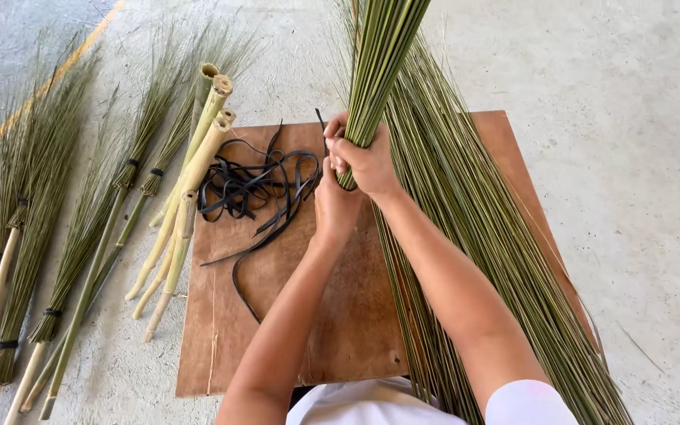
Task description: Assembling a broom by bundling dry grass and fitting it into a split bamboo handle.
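Observation:
My right hand [365,157] grips the lower end of an upright bundle of thin green sticks [381,55] above a brown wooden board [293,315]. My left hand [334,206] sits just below it, under the bundle's cut end, its fingers hidden. To the left of the hands a tangle of black rubber strips [253,185] lies on the board. A large heap of loose green sticks [474,236] lies across the board's right side under my right forearm.
Several bare bamboo poles [182,197] lie at the board's left edge. Farther left, finished brooms [49,236] with green brush heads tied by black bands lie in a row on the concrete floor. A yellow floor line [49,86] runs at far left.

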